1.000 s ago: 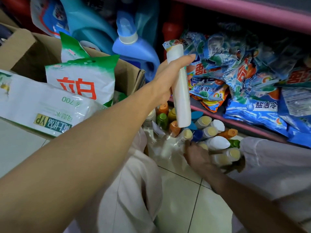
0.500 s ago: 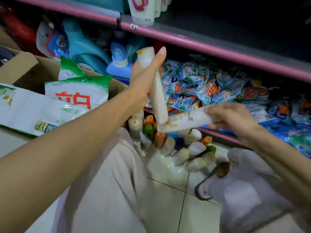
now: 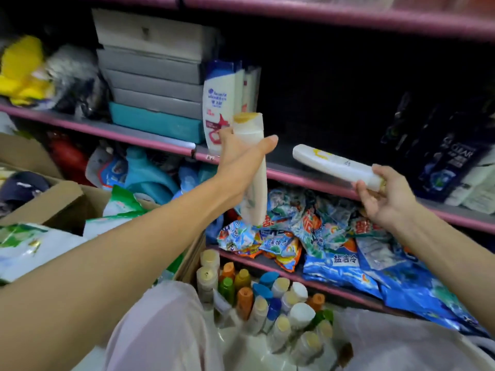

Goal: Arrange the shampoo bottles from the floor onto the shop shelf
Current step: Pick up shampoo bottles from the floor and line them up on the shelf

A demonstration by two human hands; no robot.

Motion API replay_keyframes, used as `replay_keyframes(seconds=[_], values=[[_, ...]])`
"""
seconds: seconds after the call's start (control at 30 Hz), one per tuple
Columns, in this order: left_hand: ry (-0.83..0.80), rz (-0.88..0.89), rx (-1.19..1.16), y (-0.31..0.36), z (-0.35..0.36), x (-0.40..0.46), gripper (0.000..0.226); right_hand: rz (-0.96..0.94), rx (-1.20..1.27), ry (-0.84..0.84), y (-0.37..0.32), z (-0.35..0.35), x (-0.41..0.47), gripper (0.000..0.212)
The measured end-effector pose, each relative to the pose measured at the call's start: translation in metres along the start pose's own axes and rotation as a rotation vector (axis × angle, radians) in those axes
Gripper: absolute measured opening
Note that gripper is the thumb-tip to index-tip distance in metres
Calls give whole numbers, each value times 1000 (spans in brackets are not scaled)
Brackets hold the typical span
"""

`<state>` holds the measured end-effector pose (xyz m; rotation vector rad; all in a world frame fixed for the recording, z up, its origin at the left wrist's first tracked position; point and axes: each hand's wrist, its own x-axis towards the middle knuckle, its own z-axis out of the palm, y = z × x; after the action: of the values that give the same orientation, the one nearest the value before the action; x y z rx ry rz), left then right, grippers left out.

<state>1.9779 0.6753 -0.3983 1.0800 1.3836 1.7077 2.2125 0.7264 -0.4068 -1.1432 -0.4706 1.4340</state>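
My left hand (image 3: 241,167) grips a white shampoo bottle with a gold cap (image 3: 253,167) upright, raised in front of the pink-edged middle shelf (image 3: 308,178). My right hand (image 3: 385,196) holds a second white bottle (image 3: 334,163) by its cap end, lying nearly level with its base pointing left over the shelf edge. Several more shampoo bottles (image 3: 267,301) with white, orange, green, blue and gold caps stand clustered on the tiled floor below. White and blue shampoo bottles (image 3: 222,103) stand on the shelf just behind my left hand.
Stacked grey and teal boxes (image 3: 152,76) fill the shelf's left part. Dark shampoo bottles (image 3: 450,162) stand at its right; the space between is dark. Detergent bags (image 3: 334,245) crowd the lower shelf. An open cardboard box (image 3: 53,204) with bags sits at the left.
Both hands rose from near the floor to the middle shelf. My right hand picked a white bottle from the floor cluster and lifted it to the shelf edge. The view tilted upward.
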Motion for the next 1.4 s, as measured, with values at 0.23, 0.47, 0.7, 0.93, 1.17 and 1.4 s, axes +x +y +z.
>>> replay_keyframes(seconds=[0.23, 0.47, 0.7, 0.93, 1.17, 1.4], values=[[-78, 20, 46, 10, 15, -1, 48, 99, 144, 140, 0, 12, 23, 27], [-90, 34, 70, 15, 29, 10, 42, 104, -294, -202, 30, 27, -6, 42], [-95, 18, 77, 22, 34, 21, 43, -649, -1033, -561, 59, 81, -28, 26], [-227, 192, 356, 65, -12, 55, 37, -668, -1076, -581, 50, 126, -9, 29], [-432, 487, 862, 83, -28, 93, 64, -661, -1055, -550, 44, 155, 39, 38], [-538, 473, 1139, 86, -17, 132, 75, -632, -1061, -549, 62, 173, 75, 35]])
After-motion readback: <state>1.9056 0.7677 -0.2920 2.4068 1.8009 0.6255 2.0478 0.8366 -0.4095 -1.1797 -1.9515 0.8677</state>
